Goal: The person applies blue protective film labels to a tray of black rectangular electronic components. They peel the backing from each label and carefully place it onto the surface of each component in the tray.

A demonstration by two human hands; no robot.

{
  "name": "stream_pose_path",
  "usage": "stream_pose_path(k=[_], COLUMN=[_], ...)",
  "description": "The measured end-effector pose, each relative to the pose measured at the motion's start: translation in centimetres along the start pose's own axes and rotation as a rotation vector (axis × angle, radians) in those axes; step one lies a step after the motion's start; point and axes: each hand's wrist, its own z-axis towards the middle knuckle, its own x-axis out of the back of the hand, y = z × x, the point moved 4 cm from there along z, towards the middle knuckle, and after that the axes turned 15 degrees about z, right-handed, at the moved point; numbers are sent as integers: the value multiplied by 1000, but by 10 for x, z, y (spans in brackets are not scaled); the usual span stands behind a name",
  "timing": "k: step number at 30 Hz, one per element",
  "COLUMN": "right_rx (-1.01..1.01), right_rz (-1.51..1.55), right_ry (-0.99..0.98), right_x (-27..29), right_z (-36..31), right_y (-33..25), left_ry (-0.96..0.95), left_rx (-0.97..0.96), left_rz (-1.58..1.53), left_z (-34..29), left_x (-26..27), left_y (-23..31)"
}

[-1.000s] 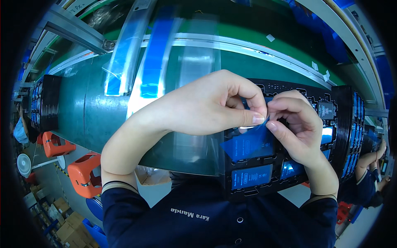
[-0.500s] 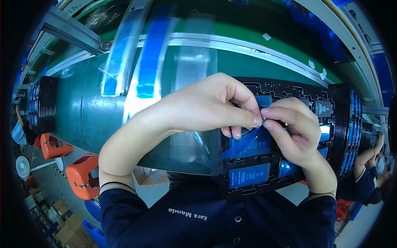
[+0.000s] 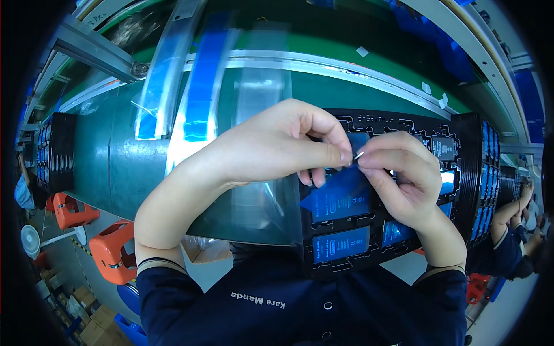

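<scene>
My left hand (image 3: 314, 141) is closed in a pinch at the upper corner of a thin see-through blue film (image 3: 340, 187), which hangs below the fingers. Against its fingertips come the thumb and forefinger of my right hand (image 3: 407, 173), pinched on a small pale strip (image 3: 359, 155). Whether that strip is part of the film, I cannot tell. Beneath both hands lies a black moulded tray (image 3: 376, 235) with flat blue-faced batteries in its pockets. One such battery (image 3: 340, 244) shows plainly near the tray's front left corner; my hands hide part of the others.
Left of the tray, long strips of blue film (image 3: 201, 86) and clear film (image 3: 259, 86) lie across the green table (image 3: 109, 144). Stacks of black trays stand at the right (image 3: 468, 153) and far left (image 3: 60, 153). Orange stools (image 3: 115, 251) and another person's arm (image 3: 508, 213) are farther off.
The view has shifted slightly. My fingertips still meet in a pinch; a pale strip now sticks up between them, and the blue film hangs more spread out over the batteries.
</scene>
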Motion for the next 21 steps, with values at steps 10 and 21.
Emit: stream_pose_path(k=[10, 21], right_rx=[7, 31], right_rz=[-64, 92], right_ry=[-75, -136], right_x=[-6, -7], right_z=[4, 4], right_y=[1, 4], left_ry=[810, 1001], left_rx=[-96, 4], left_rz=[686, 210], left_z=[-1, 7], left_x=[101, 147], left_y=[-11, -54])
